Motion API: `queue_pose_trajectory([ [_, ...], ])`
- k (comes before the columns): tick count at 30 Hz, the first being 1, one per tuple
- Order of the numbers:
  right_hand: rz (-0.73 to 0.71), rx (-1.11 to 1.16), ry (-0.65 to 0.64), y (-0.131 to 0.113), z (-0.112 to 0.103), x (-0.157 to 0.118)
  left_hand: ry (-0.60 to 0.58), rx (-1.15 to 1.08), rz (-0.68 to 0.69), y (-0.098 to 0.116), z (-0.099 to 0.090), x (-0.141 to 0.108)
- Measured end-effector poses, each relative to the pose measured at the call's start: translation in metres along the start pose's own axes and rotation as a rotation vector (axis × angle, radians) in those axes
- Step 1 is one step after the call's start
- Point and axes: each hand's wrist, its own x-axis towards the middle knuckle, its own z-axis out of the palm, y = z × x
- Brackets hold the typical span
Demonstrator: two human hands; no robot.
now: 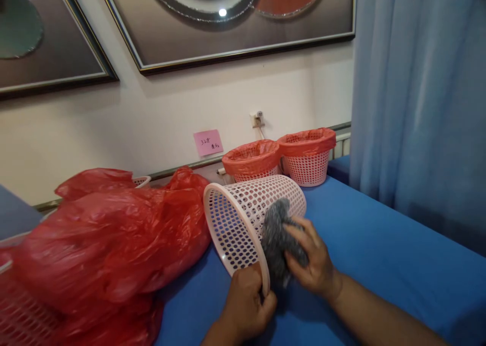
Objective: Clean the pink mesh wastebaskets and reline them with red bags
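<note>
Where the left hand (pixel 248 305) takes hold, bottom centre of the frame: its grip is closed round the lower rim of the tipped basket (pixel 261 197), with the thumb on the outer side.
Right hand (pixel 311 260), right of bottom centre: its grip is partly closed on a grey cloth (pixel 279 240), fingers bent and slightly spread, the cloth against the basket's side.
Tipped basket, centre: pale, perforated, lying on its side with its mouth toward the lower left and its base toward the upper right.
Red bags (pixel 114 234), left and lower left: a loose crumpled heap, its right side just beside the basket's mouth.
Open room: a narrow blue strip between heap and left hand; a wide bare stretch of the blue surface (pixel 379 234) right of the basket, its far edge slanting down toward the right side of the frame.
Lined baskets (pixel 307 169), behind the tipped one: upright, side by side, red plastic folded over their rims.
Wall side, upper frame: pink note (pixel 208 142), socket (pixel 257 119) with a plug, framed pictures (pixel 235 42); blue curtain (pixel 410 93) at upper right.
Count: one tipped basket, two lined baskets, one cloth, one note, two frames; baskets under the heap are too covered to count.
</note>
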Motion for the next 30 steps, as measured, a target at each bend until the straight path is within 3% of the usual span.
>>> queue_pose_trajectory([
  [4, 0.713, -0.064, 0.228, 0.068, -0.008, 0.023, 0.000, 0.048, -0.026, -0.004, -0.001, -0.001],
  [7, 0.912, -0.040, 0.266, 0.102, -0.016, 0.033, -0.034, 0.043, -0.030, -0.006, -0.002, -0.001],
  [9, 0.921, -0.028, 0.277, 0.101, -0.016, 0.033, -0.042, 0.056, -0.051, -0.007, -0.001, -0.001],
  [11, 0.822, -0.029, 0.282, 0.081, -0.013, 0.028, -0.044, 0.078, -0.083, -0.007, 0.000, -0.001],
  [13, 0.539, -0.029, 0.220, 0.048, -0.009, 0.018, -0.065, 0.084, -0.095, -0.006, 0.001, -0.001],
  [16, -0.014, -0.013, 0.026, -0.001, -0.009, 0.001, -0.150, 0.058, -0.070, -0.003, 0.002, 0.001],
  [18, -0.231, -0.014, -0.052, -0.017, -0.010, -0.006, -0.199, 0.071, -0.067, -0.001, 0.002, 0.002],
  [19, -0.260, -0.031, -0.058, -0.017, -0.010, -0.006, -0.212, 0.085, -0.073, -0.001, 0.002, 0.002],
  [21, -0.132, -0.101, -0.010, -0.001, -0.010, 0.000, -0.210, 0.113, -0.088, 0.000, 0.001, 0.003],
  [24, 0.337, -0.220, 0.159, 0.045, -0.011, 0.017, -0.201, 0.169, -0.114, 0.001, 0.002, 0.005],
  [26, 0.558, -0.244, 0.248, 0.070, -0.015, 0.026, -0.220, 0.207, -0.135, 0.002, 0.003, 0.006],
  [28, 0.560, -0.228, 0.299, 0.075, -0.019, 0.030, -0.273, 0.206, -0.162, 0.003, 0.005, 0.006],
  [30, 0.386, -0.192, 0.286, 0.060, -0.022, 0.027, -0.311, 0.170, -0.205, 0.003, 0.005, 0.006],
])
